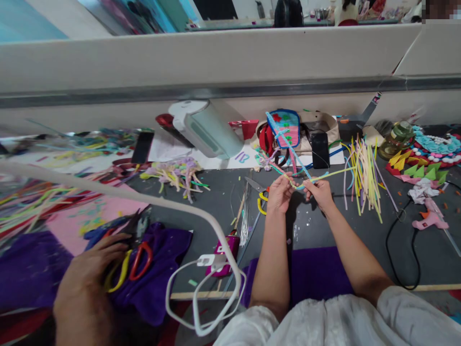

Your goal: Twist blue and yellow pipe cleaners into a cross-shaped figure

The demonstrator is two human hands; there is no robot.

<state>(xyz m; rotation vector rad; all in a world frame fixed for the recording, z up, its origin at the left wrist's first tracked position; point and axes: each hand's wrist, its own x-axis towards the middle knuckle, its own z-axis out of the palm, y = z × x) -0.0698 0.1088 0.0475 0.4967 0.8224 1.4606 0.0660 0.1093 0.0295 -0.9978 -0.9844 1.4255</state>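
Observation:
My left hand (281, 193) pinches a yellow-green pipe cleaner near where it meets blue ones. Close beside it, my right hand (320, 193) closes its thumb and fingers on the yellow pipe cleaner (334, 174), whose free end stretches to the right. A blue pipe cleaner (295, 156) rises from between my hands toward the back, with pink and green lengths near its lower end. The exact crossing of the stems is partly hidden by my fingertips. Yellow-handled scissors (262, 202) lie just left of my left hand.
A bundle of pipe cleaners (365, 180) and a pink glue gun (430, 218) lie to the right. A white cable (212, 221) arcs across the left foreground. A co-worker's hand (93, 269) rests by red and yellow scissors handles. A pale green-and-white box-shaped device (205, 127) stands behind.

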